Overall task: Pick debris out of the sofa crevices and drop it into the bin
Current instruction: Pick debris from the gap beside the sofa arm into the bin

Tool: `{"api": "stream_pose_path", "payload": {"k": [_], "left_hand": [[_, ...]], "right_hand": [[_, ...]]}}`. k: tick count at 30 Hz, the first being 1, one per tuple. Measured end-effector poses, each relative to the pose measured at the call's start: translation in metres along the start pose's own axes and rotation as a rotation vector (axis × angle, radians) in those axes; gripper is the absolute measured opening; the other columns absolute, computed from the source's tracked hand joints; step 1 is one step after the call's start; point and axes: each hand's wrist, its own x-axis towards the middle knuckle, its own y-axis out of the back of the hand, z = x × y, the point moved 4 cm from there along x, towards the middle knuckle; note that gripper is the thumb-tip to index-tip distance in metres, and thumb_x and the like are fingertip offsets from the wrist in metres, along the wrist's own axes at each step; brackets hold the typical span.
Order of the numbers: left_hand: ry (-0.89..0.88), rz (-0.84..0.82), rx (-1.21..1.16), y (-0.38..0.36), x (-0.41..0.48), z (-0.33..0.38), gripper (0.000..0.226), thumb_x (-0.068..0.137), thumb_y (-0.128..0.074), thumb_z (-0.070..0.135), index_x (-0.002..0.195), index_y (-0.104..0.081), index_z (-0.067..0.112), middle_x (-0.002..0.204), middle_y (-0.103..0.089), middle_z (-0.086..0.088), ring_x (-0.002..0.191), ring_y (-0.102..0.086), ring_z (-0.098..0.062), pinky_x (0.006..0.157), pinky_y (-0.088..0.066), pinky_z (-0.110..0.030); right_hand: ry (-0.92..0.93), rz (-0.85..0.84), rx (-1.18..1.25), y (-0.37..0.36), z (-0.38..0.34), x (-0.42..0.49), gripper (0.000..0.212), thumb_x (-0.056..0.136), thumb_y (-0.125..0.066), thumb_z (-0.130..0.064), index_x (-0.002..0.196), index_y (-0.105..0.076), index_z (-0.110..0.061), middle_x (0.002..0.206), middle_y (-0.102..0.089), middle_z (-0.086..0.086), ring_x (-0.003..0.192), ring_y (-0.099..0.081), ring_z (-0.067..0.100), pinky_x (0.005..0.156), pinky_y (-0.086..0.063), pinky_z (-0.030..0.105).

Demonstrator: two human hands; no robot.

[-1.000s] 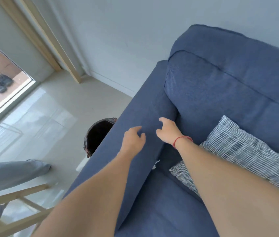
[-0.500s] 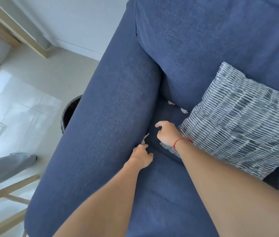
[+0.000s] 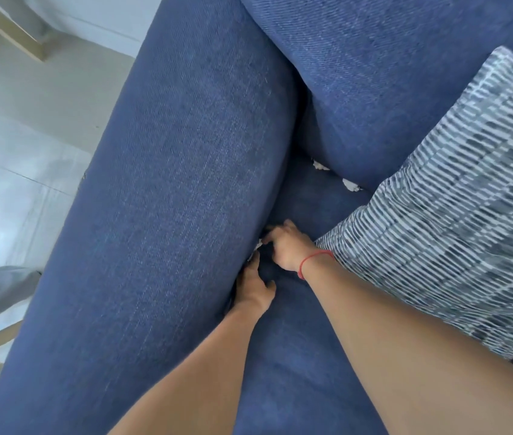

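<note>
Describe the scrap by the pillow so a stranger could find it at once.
Start at the sofa's back cushion and follow its lower edge to the striped pillow. The white scrap sits in that crevice, nearest the pillow; another scrap lies further left.

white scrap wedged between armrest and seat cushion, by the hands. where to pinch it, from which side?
Pinch the exposed upper edge of the white scrap; the rest looks buried in the crevice between armrest and seat cushion. Come from above on the seat side, where the right hand already reaches, and pull up along the gap. The left hand could press the seam open.
</note>
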Motion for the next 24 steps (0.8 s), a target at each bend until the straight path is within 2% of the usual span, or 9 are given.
{"api": "stream_pose_path", "payload": {"k": [4, 6, 9, 13, 16, 19, 21, 23, 24], "left_hand": [[0.002, -0.018, 0.257, -0.004, 0.004, -0.004, 0.066, 0.086, -0.056, 0.031, 0.146, -0.03, 0.024, 0.15, -0.037, -0.002, 0.14, -0.032, -0.02, 0.118, -0.023, -0.037], [0.027, -0.031, 0.246, -0.004, 0.006, -0.003, 0.065, 0.085, -0.058, 0.03, 0.145, -0.033, 0.022, 0.149, -0.039, -0.003, 0.139, -0.034, -0.021, 0.117, -0.025, -0.037], [0.051, -0.062, 0.246, 0.0, 0.007, 0.002, 0.05, 0.086, -0.055, 0.025, 0.134, -0.046, 0.017, 0.138, -0.051, -0.007, 0.128, -0.046, -0.024, 0.112, -0.033, -0.036], [0.056, -0.031, 0.125, 0.005, -0.004, -0.001, 0.06, 0.083, -0.055, 0.023, 0.141, -0.039, 0.022, 0.137, -0.052, -0.004, 0.126, -0.049, -0.023, 0.109, -0.037, -0.036], [0.023, -0.026, 0.098, 0.004, -0.006, 0.003, 0.056, 0.086, -0.054, 0.022, 0.139, -0.04, 0.028, 0.136, -0.052, 0.0, 0.126, -0.048, -0.021, 0.109, -0.035, -0.032], [-0.017, -0.021, 0.007, 0.006, -0.002, 0.008, 0.047, 0.089, -0.056, 0.017, 0.132, -0.044, 0.033, 0.129, -0.053, 0.003, 0.129, -0.047, -0.019, 0.101, -0.035, -0.025], [-0.045, -0.024, 0.002, 0.005, 0.001, 0.009, 0.061, 0.088, -0.062, 0.014, 0.142, -0.036, 0.028, 0.137, -0.049, 0.0, 0.126, -0.045, -0.012, 0.103, -0.033, -0.024], [-0.074, -0.051, 0.035, 0.003, 0.005, 0.008, 0.049, 0.094, -0.055, 0.022, 0.138, -0.039, 0.036, 0.133, -0.049, 0.008, 0.115, -0.042, -0.001, 0.099, -0.028, -0.019], [-0.088, -0.064, 0.078, 0.0, 0.008, 0.008, 0.044, 0.095, -0.053, 0.022, 0.136, -0.042, 0.034, 0.134, -0.05, 0.007, 0.119, -0.043, -0.003, 0.103, -0.029, -0.02]], "right_hand": [[0.004, -0.019, -0.031, 0.005, -0.002, -0.001, 0.037, 0.096, -0.049, -0.017, 0.132, -0.057, -0.014, 0.136, -0.04, 0.017, 0.116, -0.057, 0.043, 0.107, -0.044, 0.042], [0.005, -0.019, -0.026, 0.005, -0.002, -0.005, 0.036, 0.097, -0.048, -0.016, 0.131, -0.057, -0.013, 0.137, -0.04, 0.017, 0.117, -0.057, 0.043, 0.106, -0.044, 0.042], [0.006, -0.005, 0.013, 0.003, 0.001, -0.009, 0.033, 0.096, -0.048, -0.011, 0.128, -0.059, -0.011, 0.138, -0.041, 0.017, 0.117, -0.057, 0.041, 0.106, -0.045, 0.041], [-0.004, 0.049, 0.13, 0.002, 0.007, -0.012, 0.034, 0.092, -0.049, -0.002, 0.122, -0.063, -0.011, 0.136, -0.05, 0.014, 0.118, -0.059, 0.037, 0.102, -0.048, 0.042], [0.014, 0.08, 0.209, 0.002, 0.012, -0.01, 0.044, 0.089, -0.048, 0.005, 0.127, -0.061, -0.013, 0.139, -0.052, 0.01, 0.124, -0.056, 0.031, 0.106, -0.046, 0.043], [0.049, 0.111, 0.227, 0.006, 0.014, -0.008, 0.053, 0.088, -0.045, 0.009, 0.136, -0.053, -0.013, 0.15, -0.041, 0.006, 0.135, -0.046, 0.029, 0.113, -0.038, 0.042], [0.091, 0.141, 0.199, 0.008, 0.014, -0.007, 0.054, 0.089, -0.044, 0.011, 0.137, -0.052, -0.011, 0.157, -0.03, 0.003, 0.14, -0.039, 0.028, 0.115, -0.035, 0.042], [0.119, 0.157, 0.156, 0.01, 0.012, -0.004, 0.051, 0.09, -0.043, 0.01, 0.135, -0.054, -0.01, 0.161, -0.021, -0.002, 0.14, -0.038, 0.029, 0.113, -0.037, 0.043], [0.125, 0.153, 0.133, 0.011, 0.012, -0.002, 0.05, 0.09, -0.043, 0.009, 0.134, -0.056, -0.011, 0.162, -0.017, -0.005, 0.138, -0.04, 0.03, 0.111, -0.04, 0.044]]}}
